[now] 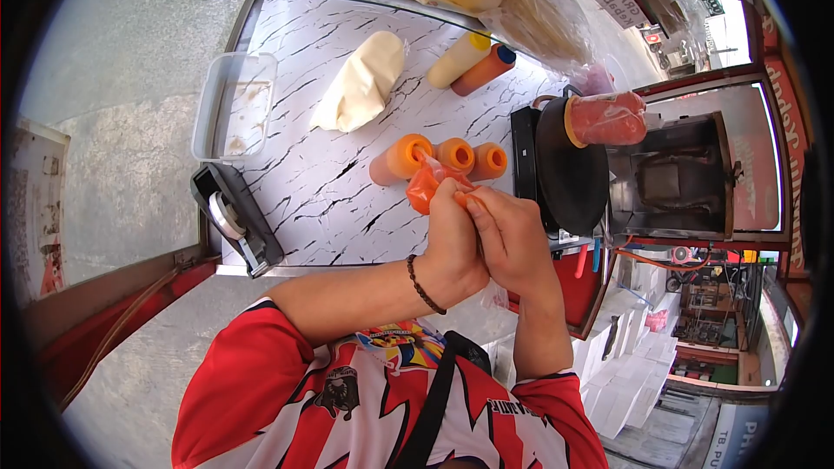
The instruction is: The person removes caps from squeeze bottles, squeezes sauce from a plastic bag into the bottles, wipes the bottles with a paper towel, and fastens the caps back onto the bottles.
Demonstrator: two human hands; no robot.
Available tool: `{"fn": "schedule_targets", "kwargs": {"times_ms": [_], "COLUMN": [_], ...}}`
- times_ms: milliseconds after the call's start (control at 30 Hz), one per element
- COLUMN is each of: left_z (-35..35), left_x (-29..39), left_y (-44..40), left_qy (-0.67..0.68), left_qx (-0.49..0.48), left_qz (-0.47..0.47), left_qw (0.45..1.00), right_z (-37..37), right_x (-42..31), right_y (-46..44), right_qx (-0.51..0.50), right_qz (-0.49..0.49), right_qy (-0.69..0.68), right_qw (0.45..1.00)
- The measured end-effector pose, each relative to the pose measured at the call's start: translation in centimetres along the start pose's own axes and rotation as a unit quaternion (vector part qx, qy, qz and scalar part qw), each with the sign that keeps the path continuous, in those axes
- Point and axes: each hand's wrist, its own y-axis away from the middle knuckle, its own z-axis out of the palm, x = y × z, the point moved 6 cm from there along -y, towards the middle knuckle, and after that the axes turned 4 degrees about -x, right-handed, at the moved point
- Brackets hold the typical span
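Both my hands are closed together on a clear plastic bag of orange-red sauce [423, 188]. My left hand [453, 239] grips the bag just above its filled part, and my right hand [514, 239] presses against it from the right side. The bag's tip reaches the open mouth of the leftmost orange bottle [395, 161]. Beside it stand a middle orange bottle [455, 155] and a right orange bottle [490, 161], both without caps. My fingers hide part of the bag.
A cream cloth-like bundle [360, 82], a yellow-capped bottle [460, 59] and a blue-capped bottle [484, 70] lie farther back. On the left are a clear tub [201, 113] and a tape dispenser [239, 217]. A round black pan [573, 169] stands right, near a red-filled bag [608, 118].
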Motion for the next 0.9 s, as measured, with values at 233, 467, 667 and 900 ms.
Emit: {"fn": "schedule_targets", "kwargs": {"times_ms": [233, 467, 667, 900], "left_z": [-0.9, -1.0, -4.6, -3.0], "left_x": [-0.1, 1.7, 2.0, 2.0], "left_y": [-0.6, -0.1, 0.6, -0.8], "left_qy": [-0.003, -0.063, -0.008, 0.030], "left_qx": [-0.023, -0.098, -0.223, -0.250], "left_qz": [-0.008, 0.074, -0.046, -0.097], "left_qw": [1.000, 0.990, 0.974, 0.963], "right_z": [0.2, 0.2, -0.2, -0.1], "right_x": [0.3, 1.8, 2.6, 1.7], "right_y": [0.0, 0.5, 0.9, 1.1], "right_qx": [0.001, 0.067, 0.097, 0.222], "right_qz": [0.007, 0.064, 0.067, -0.019], "right_qy": [-0.024, -0.064, -0.114, 0.058], "right_qw": [1.000, 0.994, 0.986, 0.973]}}
